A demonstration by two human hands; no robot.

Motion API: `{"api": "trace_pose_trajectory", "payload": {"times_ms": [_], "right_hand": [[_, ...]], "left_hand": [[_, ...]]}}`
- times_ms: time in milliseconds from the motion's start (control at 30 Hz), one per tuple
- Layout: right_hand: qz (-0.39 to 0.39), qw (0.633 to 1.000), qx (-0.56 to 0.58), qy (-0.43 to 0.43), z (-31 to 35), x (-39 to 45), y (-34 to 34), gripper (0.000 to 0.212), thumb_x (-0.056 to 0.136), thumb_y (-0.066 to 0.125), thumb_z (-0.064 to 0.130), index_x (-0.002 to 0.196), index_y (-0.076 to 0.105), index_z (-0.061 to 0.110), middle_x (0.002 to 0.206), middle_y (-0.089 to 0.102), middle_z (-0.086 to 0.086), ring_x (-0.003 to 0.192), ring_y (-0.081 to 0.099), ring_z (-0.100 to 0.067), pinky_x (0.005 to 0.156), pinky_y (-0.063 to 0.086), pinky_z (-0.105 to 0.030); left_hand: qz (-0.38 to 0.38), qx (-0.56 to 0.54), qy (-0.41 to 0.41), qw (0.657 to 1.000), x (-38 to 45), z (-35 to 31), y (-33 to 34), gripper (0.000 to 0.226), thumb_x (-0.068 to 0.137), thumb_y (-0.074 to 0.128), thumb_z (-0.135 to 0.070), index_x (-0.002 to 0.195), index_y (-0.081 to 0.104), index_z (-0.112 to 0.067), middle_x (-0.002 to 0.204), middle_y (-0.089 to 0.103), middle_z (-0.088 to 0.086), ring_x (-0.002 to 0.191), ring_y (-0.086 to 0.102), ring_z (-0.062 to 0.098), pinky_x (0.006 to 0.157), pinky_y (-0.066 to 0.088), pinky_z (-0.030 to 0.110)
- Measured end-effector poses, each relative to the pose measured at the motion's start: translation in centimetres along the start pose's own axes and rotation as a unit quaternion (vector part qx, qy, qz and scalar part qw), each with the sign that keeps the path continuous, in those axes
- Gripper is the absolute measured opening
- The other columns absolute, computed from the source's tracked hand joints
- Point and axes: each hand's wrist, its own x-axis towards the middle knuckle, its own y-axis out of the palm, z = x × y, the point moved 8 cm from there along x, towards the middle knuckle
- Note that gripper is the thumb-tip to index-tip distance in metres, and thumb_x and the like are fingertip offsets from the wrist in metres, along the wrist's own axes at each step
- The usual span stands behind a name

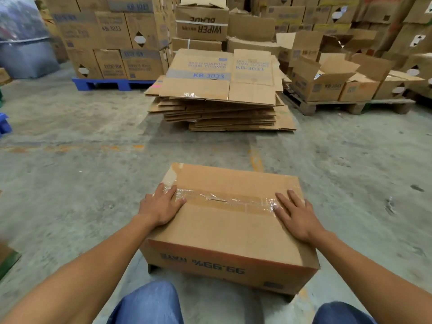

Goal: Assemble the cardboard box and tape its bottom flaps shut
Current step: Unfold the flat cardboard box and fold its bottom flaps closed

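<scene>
Now both my arms reach straight out and my palms lie flat on the upturned face of the cardboard box [230, 228]. My left hand [161, 205] rests at the left end of the clear tape strip [224, 199], fingers spread and laid on the tape, gripping nothing. My right hand [295, 217] lies at the right end of the strip, fingers spread too, thumb tip on the tape.

The box sits on the concrete floor [70, 178] just ahead of my knees [149, 302], with bare floor open to its left, right and far side. A stack of flattened cartons [222, 99] lies well beyond it, with pallets of boxes behind.

The box's long axis runs left to right, slightly skewed, and the taped seam follows that axis. Print on its near side reads upside down.
</scene>
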Motion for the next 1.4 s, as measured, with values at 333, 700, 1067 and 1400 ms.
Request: {"api": "trace_pose_trajectory", "payload": {"times_ms": [333,700,1067,1400], "right_hand": [[-0.052,0.998,0.0,0.035,-2.1,6.6,-1.0,0.056,0.097,0.018,0.055,0.152,0.027,0.042,0.166,0.011,0.002,0.146,0.022,-0.036,0.117,0.017,-0.052],[-0.076,0.994,0.025,0.074,-1.8,4.0,0.1,0.057,0.087,0.027,0.057,0.143,0.038,0.05,0.163,0.021,0.008,0.139,0.032,-0.04,0.107,0.031,-0.06],[-0.064,0.996,0.001,0.065,-1.9,1.4,0.6,0.058,0.091,0.02,0.056,0.148,0.029,0.048,0.165,0.015,0.006,0.14,0.03,-0.043,0.107,0.03,-0.061],[-0.074,0.988,-0.127,0.042,1.2,-0.4,0.4,0.055,0.098,0.014,0.051,0.143,0.036,0.029,0.162,0.018,0.001,0.147,0.005,-0.042,0.104,0.004,-0.077]], "left_hand": [[-0.07,0.002,-0.06,0.996,-1.7,-1.8,2.4,0.071,0.088,0.019,-0.072,0.149,0.023,-0.035,0.161,0.014,0.012,0.129,0.032,0.056,0.106,0.022,0.061],[-0.067,0.014,-0.091,0.994,-4.6,-0.4,1.7,0.07,0.089,0.025,-0.069,0.136,0.044,-0.022,0.148,0.033,0.02,0.123,0.037,0.057,0.099,0.03,0.061],[-0.091,0.002,-0.079,0.993,-7.5,-0.4,3.0,0.07,0.088,0.021,-0.07,0.146,0.029,-0.031,0.156,0.022,0.014,0.128,0.031,0.055,0.103,0.024,0.06],[-0.091,0.076,0.027,0.993,-7.2,-2.8,3.6,0.067,0.094,0.012,-0.063,0.15,0.02,-0.028,0.164,0.006,0.009,0.149,-0.006,0.036,0.114,0.001,0.061]]}}
